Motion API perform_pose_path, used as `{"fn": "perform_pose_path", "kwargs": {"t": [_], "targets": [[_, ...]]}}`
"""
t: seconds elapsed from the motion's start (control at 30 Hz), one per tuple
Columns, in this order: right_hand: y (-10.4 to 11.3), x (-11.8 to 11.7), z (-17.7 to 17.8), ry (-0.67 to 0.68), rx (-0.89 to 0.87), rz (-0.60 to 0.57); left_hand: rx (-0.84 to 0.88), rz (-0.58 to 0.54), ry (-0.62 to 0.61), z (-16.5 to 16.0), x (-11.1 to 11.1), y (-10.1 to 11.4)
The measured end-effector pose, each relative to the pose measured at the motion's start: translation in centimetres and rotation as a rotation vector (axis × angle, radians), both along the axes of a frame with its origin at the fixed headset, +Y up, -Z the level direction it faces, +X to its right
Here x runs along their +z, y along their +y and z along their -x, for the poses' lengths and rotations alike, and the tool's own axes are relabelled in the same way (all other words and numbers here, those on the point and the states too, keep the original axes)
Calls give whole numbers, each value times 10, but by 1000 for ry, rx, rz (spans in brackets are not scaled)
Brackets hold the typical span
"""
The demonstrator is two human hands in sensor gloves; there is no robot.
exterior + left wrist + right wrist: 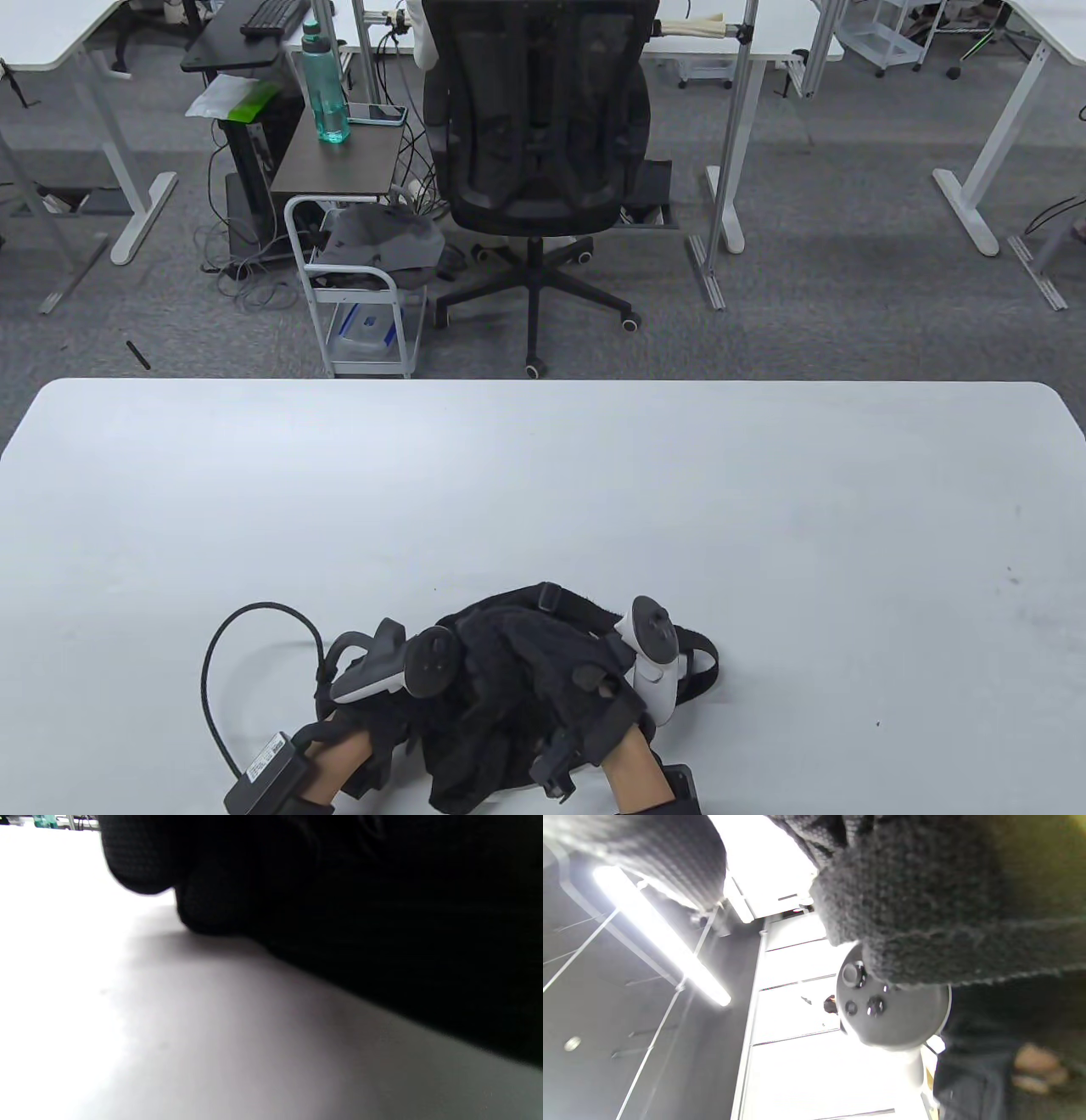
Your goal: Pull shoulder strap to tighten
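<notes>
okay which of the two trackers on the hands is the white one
The white tracker is the one strapped to the right hand; the tracker on the left hand is dark grey.

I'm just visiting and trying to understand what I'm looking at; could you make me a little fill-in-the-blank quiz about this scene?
1. Both hands, the left hand and the right hand, are at a bundle of ____ fabric colour-wise.
2. The bundle lies near the table's ____ edge in the table view.
3. Beyond the table stands a black office ____ on wheels.
4. A strap loop sticks out on the bundle's ____ side in the table view.

Missing words: black; bottom; chair; right
</notes>
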State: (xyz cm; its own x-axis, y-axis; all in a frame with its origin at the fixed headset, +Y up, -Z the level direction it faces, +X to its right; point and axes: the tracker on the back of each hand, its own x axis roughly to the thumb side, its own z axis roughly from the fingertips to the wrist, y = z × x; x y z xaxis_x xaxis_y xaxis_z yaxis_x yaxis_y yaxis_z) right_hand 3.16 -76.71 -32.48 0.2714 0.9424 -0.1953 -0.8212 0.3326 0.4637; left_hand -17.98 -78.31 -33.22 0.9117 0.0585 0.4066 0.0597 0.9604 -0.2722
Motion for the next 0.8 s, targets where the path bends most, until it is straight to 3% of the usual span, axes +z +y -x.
{"fn": "perform_pose_path", "kwargs": {"t": [0.07,0.2,0.33,0.5,0.67,0.8], "targets": [[1,0,-1,110,35,38,-8,-3,3,-1,0,0],[10,-1,-9,268,61,-41,-29,-6,3,-1,0,-1],[18,-3,-16,213,-13,-106,-23,0,8,0,-1,-1],[29,-3,-19,128,-179,-273,-24,-5,13,1,-2,-2],[28,-2,-16,114,-259,-280,-16,3,21,3,-3,-2],[29,-1,-17,128,-300,-209,-9,7,27,4,-4,-2]]}}
